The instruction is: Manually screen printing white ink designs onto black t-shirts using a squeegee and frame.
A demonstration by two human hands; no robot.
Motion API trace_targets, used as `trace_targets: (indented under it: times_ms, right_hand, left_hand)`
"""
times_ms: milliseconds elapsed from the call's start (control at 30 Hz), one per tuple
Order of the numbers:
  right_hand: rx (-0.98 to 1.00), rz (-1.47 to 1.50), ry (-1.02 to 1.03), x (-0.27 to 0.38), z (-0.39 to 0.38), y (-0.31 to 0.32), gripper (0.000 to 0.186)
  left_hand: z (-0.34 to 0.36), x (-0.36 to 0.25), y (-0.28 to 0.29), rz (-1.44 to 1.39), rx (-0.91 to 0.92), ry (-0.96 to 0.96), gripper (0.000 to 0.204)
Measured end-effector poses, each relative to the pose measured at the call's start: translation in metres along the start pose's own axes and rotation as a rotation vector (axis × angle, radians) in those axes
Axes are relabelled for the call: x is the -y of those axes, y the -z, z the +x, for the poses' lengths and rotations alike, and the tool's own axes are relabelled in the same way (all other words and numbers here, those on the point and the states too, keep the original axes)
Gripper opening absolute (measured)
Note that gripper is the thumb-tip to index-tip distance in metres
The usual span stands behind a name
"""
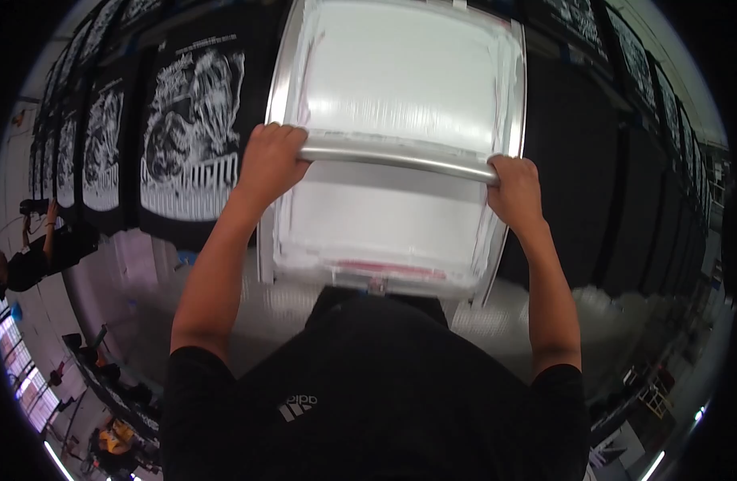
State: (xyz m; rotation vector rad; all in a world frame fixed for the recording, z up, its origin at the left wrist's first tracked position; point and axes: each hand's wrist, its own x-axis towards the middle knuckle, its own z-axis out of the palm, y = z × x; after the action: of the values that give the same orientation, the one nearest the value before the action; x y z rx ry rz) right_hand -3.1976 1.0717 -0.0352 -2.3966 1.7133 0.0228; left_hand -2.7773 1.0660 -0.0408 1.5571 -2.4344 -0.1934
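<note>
- two bare hands grip a long metal bar (396, 159) that lies crosswise over a screen frame (400, 120), seen from above by the person's head camera.
- left hand (268, 160) is clenched around the bar's left end, fingers curled over the top of it, near the frame's left rail.
- right hand (514, 191) is clenched around the bar's right end, just beside the frame's right rail.
- the bar runs with a slight tilt, its left end a little higher in the picture than its right, and sits about midway down the frame.
- the frame has silver metal edges and a mesh coated in white ink (400, 80); the ink looks smooth above the bar and more smeared below it, with a thick white ridge and a reddish strip along the near edge.
- both forearms come up from the lower edge, out of a black shirt (368, 385) that fills the bottom of the picture.
- to the left, a row of black shirts with white prints (194, 120) lies side by side, curving away to the rim.
- to the right, plain dark panels (577, 160) line up in the same way.
- at the far left edge, another person (32, 256) in dark clothes stands well apart.
</note>
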Motion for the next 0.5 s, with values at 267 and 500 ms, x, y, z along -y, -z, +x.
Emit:
trace_targets:
  times_ms: [267,500]
  right_hand:
    - [-0.097,0.194,0.095,0.081,-0.178,-0.003,0.038]
    - [0.095,0.166,-0.005,0.08,-0.18,-0.029,0.038]
  left_hand:
    - [-0.167,-0.086,0.036,-0.114,0.003,0.005,0.03]
    - [-0.188,-0.083,0.002,-0.175,0.126,0.11,0.033]
